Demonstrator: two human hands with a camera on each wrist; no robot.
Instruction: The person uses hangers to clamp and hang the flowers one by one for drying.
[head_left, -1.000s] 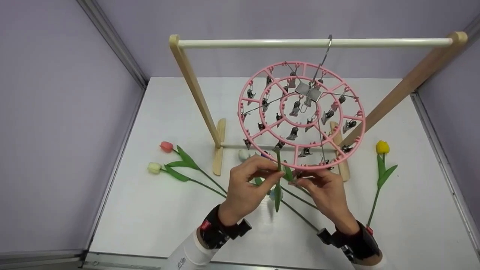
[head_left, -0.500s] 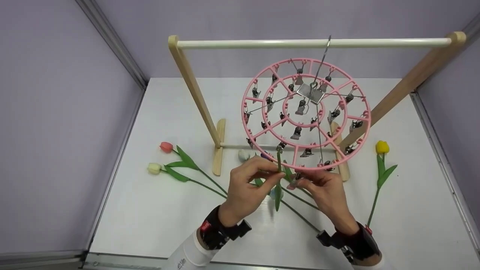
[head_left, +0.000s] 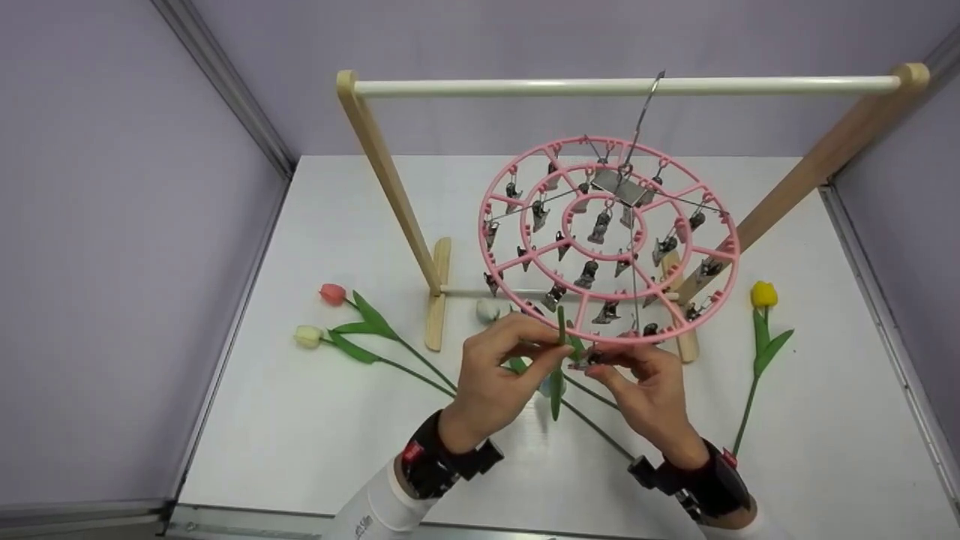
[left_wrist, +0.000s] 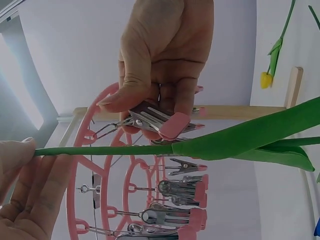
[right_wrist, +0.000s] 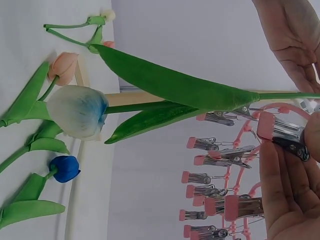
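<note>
Swinging lower, the round pink plastic clip hanger [head_left: 607, 240] now tilts toward the person. Left hand [head_left: 495, 375] pinches the green artificial tulip stem [left_wrist: 105, 150] just beside the metal clip [left_wrist: 157, 120], which the right hand [head_left: 649, 390] squeezes. Best to hold the clip wide, steady the hanger, and seat the stem fully between its pads.

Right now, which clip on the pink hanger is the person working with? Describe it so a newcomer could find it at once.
Start at the wooden rack and the round pink hanger hooked on its bar. On the rim nearest the person, the right hand pinches one metal clip. Unlike the dangling clips, it is held beside the green stem in the left hand.
</note>
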